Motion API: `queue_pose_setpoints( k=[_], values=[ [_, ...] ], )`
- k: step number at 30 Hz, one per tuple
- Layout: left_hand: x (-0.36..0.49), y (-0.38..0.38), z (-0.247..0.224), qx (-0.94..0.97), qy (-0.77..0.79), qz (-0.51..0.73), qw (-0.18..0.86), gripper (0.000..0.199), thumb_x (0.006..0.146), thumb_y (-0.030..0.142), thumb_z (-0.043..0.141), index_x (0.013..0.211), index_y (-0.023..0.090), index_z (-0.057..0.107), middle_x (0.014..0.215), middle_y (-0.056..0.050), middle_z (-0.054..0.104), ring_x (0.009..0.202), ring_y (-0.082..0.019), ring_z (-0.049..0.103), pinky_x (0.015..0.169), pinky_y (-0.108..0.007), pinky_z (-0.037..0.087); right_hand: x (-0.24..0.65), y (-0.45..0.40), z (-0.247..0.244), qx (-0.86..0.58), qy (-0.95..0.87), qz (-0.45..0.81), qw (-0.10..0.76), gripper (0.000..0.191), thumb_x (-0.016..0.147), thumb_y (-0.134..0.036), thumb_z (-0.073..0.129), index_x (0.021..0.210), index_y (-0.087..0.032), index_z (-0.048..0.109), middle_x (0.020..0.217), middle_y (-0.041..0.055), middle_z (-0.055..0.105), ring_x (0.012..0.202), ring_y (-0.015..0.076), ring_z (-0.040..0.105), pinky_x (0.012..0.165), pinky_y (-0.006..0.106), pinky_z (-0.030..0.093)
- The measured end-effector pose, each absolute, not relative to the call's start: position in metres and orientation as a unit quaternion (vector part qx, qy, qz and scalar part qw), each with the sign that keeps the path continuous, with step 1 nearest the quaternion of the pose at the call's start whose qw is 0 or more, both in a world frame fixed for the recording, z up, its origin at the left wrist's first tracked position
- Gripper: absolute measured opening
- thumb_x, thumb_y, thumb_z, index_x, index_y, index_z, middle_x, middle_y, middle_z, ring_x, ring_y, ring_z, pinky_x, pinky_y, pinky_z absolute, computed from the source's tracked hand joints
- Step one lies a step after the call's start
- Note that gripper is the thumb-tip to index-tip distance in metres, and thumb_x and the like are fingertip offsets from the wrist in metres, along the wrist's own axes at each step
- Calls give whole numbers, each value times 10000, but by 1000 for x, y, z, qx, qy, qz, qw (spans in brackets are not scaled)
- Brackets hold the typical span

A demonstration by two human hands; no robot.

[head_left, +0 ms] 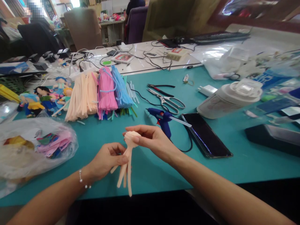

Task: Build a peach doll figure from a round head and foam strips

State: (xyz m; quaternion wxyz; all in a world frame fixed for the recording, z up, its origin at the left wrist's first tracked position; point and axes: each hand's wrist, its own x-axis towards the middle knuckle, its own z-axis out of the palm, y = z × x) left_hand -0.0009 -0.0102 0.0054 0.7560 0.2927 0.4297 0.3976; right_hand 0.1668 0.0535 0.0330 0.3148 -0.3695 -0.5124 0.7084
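Between my hands, above the front of the green mat (98,175), is a peach pipe-cleaner figure (129,142) with a round wound head and several loose strands hanging down. My right hand (152,139) grips the round head between thumb and fingers. Lower down, my left hand (109,159) pinches the strands just below the head. Beyond my hands lie a blue glue gun (160,117) with a clear stick in its back, scissors (167,100) and red-handled pliers (161,89). Bundles of peach pipe cleaners (83,97), pink pipe cleaners (107,90) and blue pipe cleaners (120,89) lie behind, to the left.
A plastic bag of scraps (37,150) sits at the left, with small dolls (44,98) behind it. To the right are a phone (207,134), a white tumbler (229,98) and a dark box (274,140). Cables (140,56) cross the white table; people sit farther back.
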Motion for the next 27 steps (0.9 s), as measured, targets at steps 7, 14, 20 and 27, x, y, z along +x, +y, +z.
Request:
queue_pose_setpoints(
  k=[7,14,20,27],
  values=[
    [0,-11,5,302,438,404,744,377,463,373,846,634,131,614,593,-4,635,525,-124,607,551,-255,496,167,53,31,-358,-516,710,318,391,616,-384,777,931,-167,697,910,61,718,836,189,670,780,332,527],
    [1,-8,8,329,452,424,713,342,489,351,836,616,134,604,565,5,632,506,-114,598,513,-229,480,171,56,35,-306,-516,736,313,493,634,-435,759,1053,-196,656,1052,83,694,955,220,654,854,375,505],
    [-2,-6,3,320,433,388,748,354,562,425,787,670,132,620,601,-24,665,540,-158,633,544,-275,510,170,59,34,-349,-497,725,325,374,608,-322,795,939,-184,688,942,63,723,860,194,677,801,338,522],
    [-4,-5,5,282,427,343,788,362,616,444,747,735,117,647,656,-68,694,560,-173,649,571,-293,519,171,63,29,-345,-484,727,344,343,602,-286,799,917,-198,698,877,39,733,789,161,681,751,294,525]
  ],
)
